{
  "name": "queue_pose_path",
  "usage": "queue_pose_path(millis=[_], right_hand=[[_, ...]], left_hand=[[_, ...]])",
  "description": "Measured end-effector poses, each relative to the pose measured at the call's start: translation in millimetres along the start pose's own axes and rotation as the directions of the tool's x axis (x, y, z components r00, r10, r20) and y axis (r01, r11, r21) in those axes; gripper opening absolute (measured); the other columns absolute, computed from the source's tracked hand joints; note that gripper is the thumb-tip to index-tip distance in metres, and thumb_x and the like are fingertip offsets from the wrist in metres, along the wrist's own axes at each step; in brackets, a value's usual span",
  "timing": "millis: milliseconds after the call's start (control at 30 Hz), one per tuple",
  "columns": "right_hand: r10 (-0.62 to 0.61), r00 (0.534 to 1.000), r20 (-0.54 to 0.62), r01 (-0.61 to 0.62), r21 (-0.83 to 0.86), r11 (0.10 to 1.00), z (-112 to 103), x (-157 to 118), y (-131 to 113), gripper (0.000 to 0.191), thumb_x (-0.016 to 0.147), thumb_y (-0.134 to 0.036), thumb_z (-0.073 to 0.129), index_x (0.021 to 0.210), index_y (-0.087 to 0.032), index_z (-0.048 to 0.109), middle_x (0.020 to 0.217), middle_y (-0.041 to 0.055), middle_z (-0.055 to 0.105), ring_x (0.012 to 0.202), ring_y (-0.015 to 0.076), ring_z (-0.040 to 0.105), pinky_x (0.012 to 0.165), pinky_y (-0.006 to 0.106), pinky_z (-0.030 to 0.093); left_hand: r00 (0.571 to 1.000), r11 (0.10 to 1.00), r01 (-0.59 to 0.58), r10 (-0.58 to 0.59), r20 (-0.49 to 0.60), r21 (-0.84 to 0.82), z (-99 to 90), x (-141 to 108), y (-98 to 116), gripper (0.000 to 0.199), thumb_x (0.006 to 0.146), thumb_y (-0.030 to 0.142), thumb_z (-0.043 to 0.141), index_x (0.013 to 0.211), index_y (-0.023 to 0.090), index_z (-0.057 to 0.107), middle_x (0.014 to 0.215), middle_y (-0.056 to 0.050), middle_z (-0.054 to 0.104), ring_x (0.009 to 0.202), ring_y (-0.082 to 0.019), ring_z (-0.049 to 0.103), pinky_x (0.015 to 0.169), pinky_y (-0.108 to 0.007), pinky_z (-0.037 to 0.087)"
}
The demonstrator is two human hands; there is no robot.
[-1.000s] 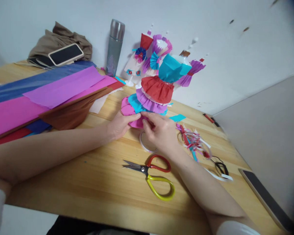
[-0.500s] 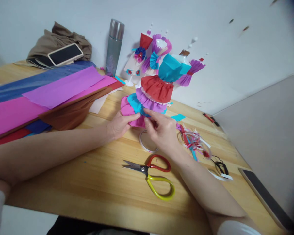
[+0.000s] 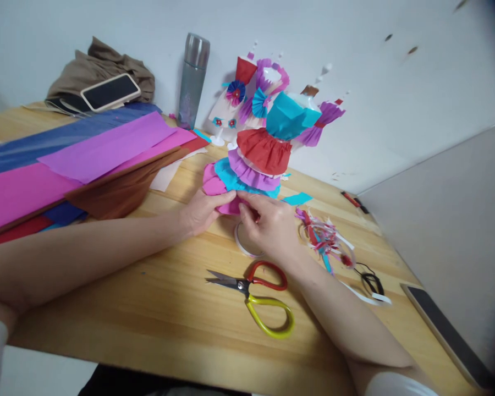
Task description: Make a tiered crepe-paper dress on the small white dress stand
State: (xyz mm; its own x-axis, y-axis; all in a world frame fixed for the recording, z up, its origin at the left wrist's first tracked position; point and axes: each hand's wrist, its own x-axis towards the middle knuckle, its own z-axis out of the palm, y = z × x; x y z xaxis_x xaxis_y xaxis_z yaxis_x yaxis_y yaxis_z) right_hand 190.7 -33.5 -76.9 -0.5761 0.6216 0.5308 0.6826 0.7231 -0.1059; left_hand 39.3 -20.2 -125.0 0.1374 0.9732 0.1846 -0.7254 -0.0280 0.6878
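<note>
A small dress form wears a tiered crepe paper dress (image 3: 264, 151), with a turquoise top above red, purple, turquoise and pink ruffles. It leans to the right at the middle of the table. My left hand (image 3: 202, 212) pinches the pink bottom ruffle between thumb and fingers on its left side. Close beside that thumb, my right hand (image 3: 272, 220) has its thumb and forefinger drawn together at the lower hem. Behind my right hand lies a roll of tape (image 3: 243, 242), partly covered. Scissors (image 3: 241, 286) with red and yellow handles rest open nearer me.
Sheets of coloured crepe paper (image 3: 16, 192) cover the left of the table. Behind stand a flask (image 3: 192, 82), a phone (image 3: 111, 92) on brown cloth (image 3: 78, 71), and several smaller dressed forms (image 3: 235, 99). Paper scraps (image 3: 325, 236) and a black cord (image 3: 371, 280) lie right.
My right hand has shifted down and slightly left, from the turquoise ruffle to the pink hem, uncovering more turquoise. My left hand, the dress and the scissors stay almost where they were.
</note>
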Motion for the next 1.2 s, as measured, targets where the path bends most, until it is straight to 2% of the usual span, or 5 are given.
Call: queue_pose_path(millis=[267,433,667,1000,1200], right_hand=[[0.035,0.998,-0.048,-0.033,0.047,0.998,1,0,3,0.032,0.095,-0.024,0.048,0.109,-0.015,0.076,0.095,0.0114,0.080,0.075,0.0232,0.073,0.068,0.034,0.054],[0.055,0.996,-0.071,-0.061,-0.096,0.994,2,0,5,0.024,0.094,-0.026,0.053,0.096,-0.016,0.074,0.078,0.0091,0.076,0.065,0.0209,0.066,0.060,0.031,0.045],[-0.034,0.992,-0.124,0.008,-0.208,0.978,5,1,7,0.030,0.097,-0.021,0.048,0.080,-0.019,0.072,0.071,0.0084,0.072,0.067,0.0201,0.065,0.061,0.030,0.041],[-0.079,0.997,-0.014,0.074,-0.207,0.976,10,-3,9,0.030,0.097,-0.019,0.046,0.104,-0.015,0.075,0.086,0.0105,0.077,0.074,0.0230,0.069,0.067,0.033,0.046],[-0.057,0.998,0.008,0.057,-0.148,0.987,-2,-3,0,0.031,0.097,-0.020,0.046,0.097,-0.016,0.076,0.083,0.0098,0.077,0.071,0.0210,0.069,0.065,0.030,0.044]], left_hand=[[0.998,1.000,0.016,-0.015,0.066,-0.016,4.0,-2,4,0.040,0.071,0.016,0.076,0.110,0.023,0.072,0.104,-0.003,0.077,0.112,-0.024,0.067,0.108,-0.043,0.046],[1.000,1.000,0.011,-0.012,0.021,0.016,3.3,-1,2,0.041,0.068,0.013,0.075,0.108,0.022,0.073,0.099,-0.003,0.078,0.110,-0.025,0.068,0.109,-0.045,0.045],[1.000,1.000,-0.020,0.020,-0.007,0.013,3.7,-1,0,0.049,0.064,0.010,0.076,0.111,0.023,0.073,0.106,-0.004,0.078,0.120,-0.027,0.064,0.110,-0.045,0.045],[0.999,0.996,-0.042,0.044,-0.018,0.081,4.3,-1,2,0.043,0.063,0.014,0.074,0.105,0.022,0.072,0.102,-0.002,0.078,0.112,-0.024,0.067,0.106,-0.040,0.046],[1.000,0.998,-0.023,0.023,-0.006,0.063,5.7,-1,5,0.037,0.065,0.014,0.073,0.101,0.023,0.073,0.097,-0.002,0.078,0.114,-0.024,0.065,0.109,-0.042,0.044]])
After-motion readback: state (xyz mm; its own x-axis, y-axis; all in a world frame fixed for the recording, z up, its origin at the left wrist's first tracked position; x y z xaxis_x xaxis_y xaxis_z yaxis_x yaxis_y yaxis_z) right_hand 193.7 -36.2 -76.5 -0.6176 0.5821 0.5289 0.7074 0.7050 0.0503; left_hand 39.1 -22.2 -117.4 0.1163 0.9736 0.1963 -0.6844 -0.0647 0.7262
